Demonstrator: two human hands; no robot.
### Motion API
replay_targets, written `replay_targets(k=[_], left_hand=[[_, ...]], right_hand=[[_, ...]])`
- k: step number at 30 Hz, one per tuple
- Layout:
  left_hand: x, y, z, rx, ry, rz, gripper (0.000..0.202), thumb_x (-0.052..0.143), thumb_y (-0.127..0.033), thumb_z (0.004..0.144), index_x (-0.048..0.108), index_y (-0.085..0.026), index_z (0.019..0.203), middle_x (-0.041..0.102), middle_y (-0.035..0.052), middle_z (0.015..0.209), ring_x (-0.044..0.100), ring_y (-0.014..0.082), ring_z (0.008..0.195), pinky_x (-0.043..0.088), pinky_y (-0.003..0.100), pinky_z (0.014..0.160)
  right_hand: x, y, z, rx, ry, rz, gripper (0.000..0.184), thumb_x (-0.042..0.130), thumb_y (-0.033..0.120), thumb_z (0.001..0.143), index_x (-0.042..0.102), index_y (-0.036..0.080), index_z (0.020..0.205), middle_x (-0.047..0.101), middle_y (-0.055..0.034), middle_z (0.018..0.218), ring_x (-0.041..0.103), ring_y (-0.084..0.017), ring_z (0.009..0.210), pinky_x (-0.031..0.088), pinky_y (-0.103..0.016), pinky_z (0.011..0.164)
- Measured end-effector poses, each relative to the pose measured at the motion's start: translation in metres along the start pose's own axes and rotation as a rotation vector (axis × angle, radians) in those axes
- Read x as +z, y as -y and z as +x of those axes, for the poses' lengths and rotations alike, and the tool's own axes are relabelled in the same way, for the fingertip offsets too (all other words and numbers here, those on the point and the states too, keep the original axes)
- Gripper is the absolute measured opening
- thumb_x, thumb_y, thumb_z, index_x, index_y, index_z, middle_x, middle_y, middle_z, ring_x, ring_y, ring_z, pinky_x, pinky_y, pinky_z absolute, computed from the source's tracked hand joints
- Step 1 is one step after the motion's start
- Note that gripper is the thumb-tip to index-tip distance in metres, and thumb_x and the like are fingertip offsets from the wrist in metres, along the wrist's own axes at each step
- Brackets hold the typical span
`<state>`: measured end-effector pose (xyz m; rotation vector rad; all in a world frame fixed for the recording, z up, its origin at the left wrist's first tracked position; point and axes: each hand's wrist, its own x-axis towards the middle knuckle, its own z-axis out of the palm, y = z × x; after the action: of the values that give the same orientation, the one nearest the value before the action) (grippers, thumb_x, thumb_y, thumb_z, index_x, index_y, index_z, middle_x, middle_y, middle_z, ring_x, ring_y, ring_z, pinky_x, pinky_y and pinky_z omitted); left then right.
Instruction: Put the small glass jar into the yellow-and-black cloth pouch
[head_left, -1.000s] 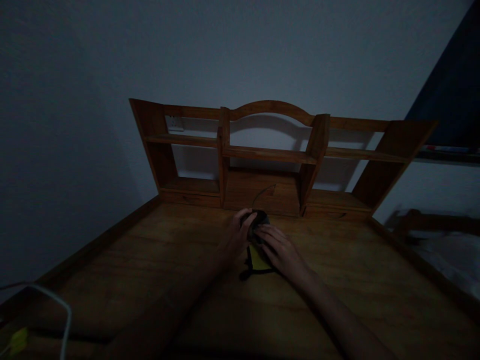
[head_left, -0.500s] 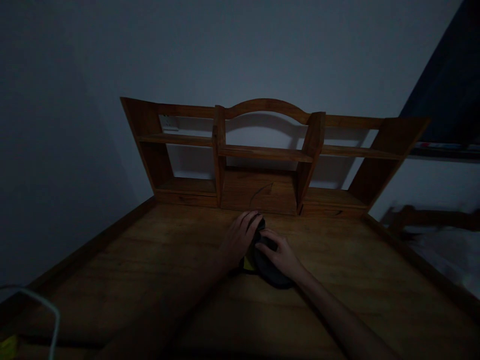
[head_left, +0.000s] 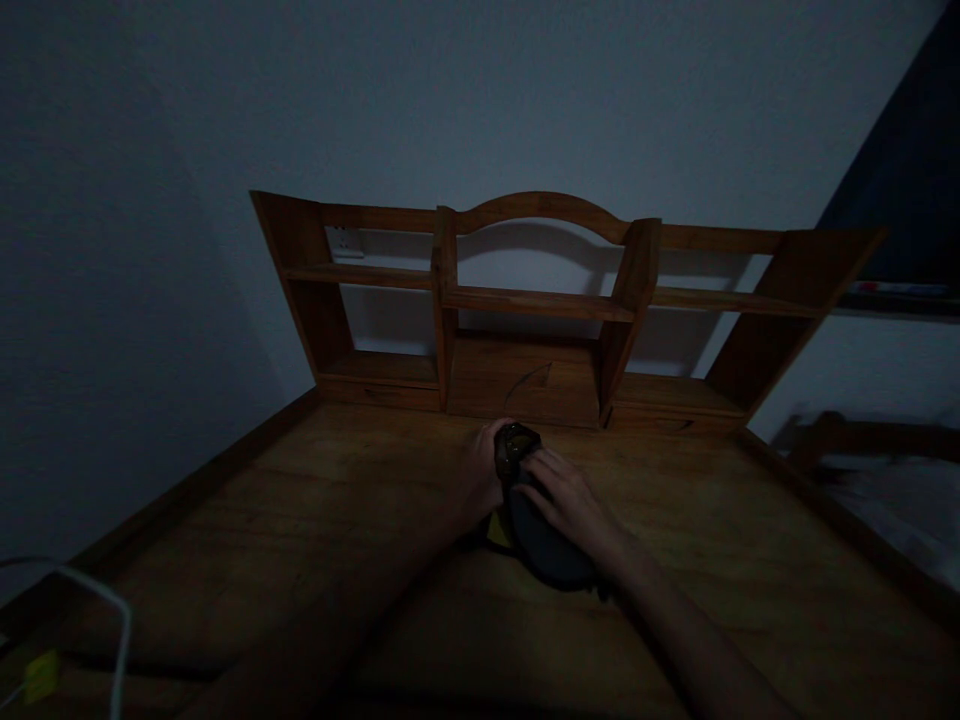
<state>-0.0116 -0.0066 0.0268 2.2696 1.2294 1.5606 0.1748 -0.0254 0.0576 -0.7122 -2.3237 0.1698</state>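
Observation:
In dim light, a dark pouch-like thing with a yellow part [head_left: 534,530] lies on the wooden desk [head_left: 315,540] in front of me. My left hand [head_left: 480,475] curls round its far end, where a small dark piece [head_left: 516,445] sticks up. My right hand [head_left: 571,505] rests on top of the dark thing, fingers bent over it. What the thing is exactly I cannot make out.
A wooden shelf unit [head_left: 540,300] stands at the back of the desk against the wall, its compartments bare. A white cable [head_left: 105,610] and a small yellow item [head_left: 39,678] are at the near left corner. Wooden furniture [head_left: 862,440] sits beyond the desk's right edge.
The dark cover has been drawn further over the yellow part, toward me. My left hand has closed round the far end and my right hand slid back along the top.

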Motion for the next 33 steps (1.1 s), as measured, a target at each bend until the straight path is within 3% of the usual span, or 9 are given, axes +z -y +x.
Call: replay_targets(k=[3, 9, 15, 23, 29, 33], left_hand=[[-0.003, -0.003, 0.003, 0.083, -0.077, 0.036, 0.061, 0.065, -0.019, 0.079, 0.038, -0.018, 0.135, 0.047, 0.0139, 0.134, 0.047, 0.0285, 0.127, 0.042, 0.049, 0.110], [-0.020, -0.007, 0.001, 0.242, 0.045, 0.169, 0.070, 0.056, -0.011, 0.083, 0.027, -0.025, 0.146, 0.043, 0.0120, 0.141, 0.043, 0.0267, 0.133, 0.043, 0.049, 0.109], [-0.021, -0.011, 0.002, 0.265, 0.131, 0.247, 0.067, 0.053, -0.014, 0.088, 0.024, -0.022, 0.148, 0.041, 0.0150, 0.141, 0.042, 0.0264, 0.133, 0.042, 0.046, 0.109], [-0.019, -0.012, 0.000, 0.226, 0.191, 0.271, 0.069, 0.048, -0.010, 0.087, 0.023, -0.021, 0.149, 0.041, 0.0154, 0.143, 0.040, 0.0267, 0.134, 0.041, 0.048, 0.109], [-0.015, -0.007, 0.002, 0.287, 0.216, 0.400, 0.062, 0.049, -0.011, 0.088, 0.030, -0.017, 0.146, 0.042, 0.0177, 0.142, 0.038, 0.0289, 0.135, 0.042, 0.048, 0.108], [-0.016, -0.007, 0.003, 0.276, 0.274, 0.432, 0.061, 0.046, -0.008, 0.088, 0.030, -0.019, 0.146, 0.041, 0.0175, 0.144, 0.037, 0.0303, 0.136, 0.040, 0.050, 0.109]], right_hand=[[-0.004, -0.004, -0.001, -0.047, 0.006, -0.045, 0.028, 0.053, 0.017, 0.094, 0.059, 0.024, 0.120, 0.063, -0.0106, 0.120, 0.057, -0.029, 0.115, 0.050, -0.048, 0.097], [-0.004, 0.006, 0.001, -0.049, -0.024, 0.146, 0.033, 0.051, 0.008, 0.091, 0.061, 0.025, 0.118, 0.065, -0.0085, 0.117, 0.058, -0.025, 0.113, 0.049, -0.044, 0.098], [0.004, 0.003, 0.000, 0.097, -0.111, 0.378, 0.021, 0.064, 0.010, 0.084, 0.067, 0.024, 0.099, 0.068, -0.0051, 0.104, 0.061, -0.023, 0.105, 0.048, -0.039, 0.093], [0.013, 0.006, 0.000, 0.299, -0.180, 0.478, 0.009, 0.072, 0.018, 0.077, 0.071, 0.022, 0.085, 0.070, -0.0028, 0.094, 0.064, -0.021, 0.092, 0.047, -0.034, 0.086], [0.020, 0.007, 0.000, 0.556, -0.171, 0.642, 0.017, 0.077, 0.028, 0.071, 0.072, 0.019, 0.084, 0.072, -0.0008, 0.083, 0.064, -0.020, 0.079, 0.048, -0.031, 0.076], [0.023, 0.009, 0.002, 0.597, -0.166, 0.686, 0.021, 0.078, 0.032, 0.070, 0.070, 0.018, 0.084, 0.070, -0.0004, 0.081, 0.062, -0.020, 0.078, 0.047, -0.030, 0.074]])
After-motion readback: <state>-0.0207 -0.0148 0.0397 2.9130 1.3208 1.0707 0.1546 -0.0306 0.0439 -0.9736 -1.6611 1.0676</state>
